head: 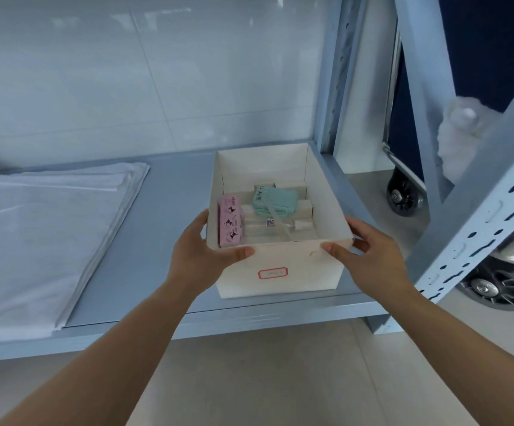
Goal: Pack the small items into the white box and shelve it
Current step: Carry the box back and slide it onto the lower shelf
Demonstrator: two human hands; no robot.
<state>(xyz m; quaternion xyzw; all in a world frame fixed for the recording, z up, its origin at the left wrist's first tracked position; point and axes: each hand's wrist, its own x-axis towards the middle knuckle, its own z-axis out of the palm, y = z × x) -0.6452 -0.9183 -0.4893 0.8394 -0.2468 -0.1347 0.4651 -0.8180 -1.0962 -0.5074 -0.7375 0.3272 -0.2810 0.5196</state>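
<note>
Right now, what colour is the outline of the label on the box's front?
Red, a rounded rectangular outline on the label of the white box; seen in the head view.

Bright, cool, even light fills the scene; soft glare streaks the far wall tiles (157, 72). Shadows are faint. Wide-angle distortion bends the right shelf upright (479, 216), and edges look slightly blurred.
</note>
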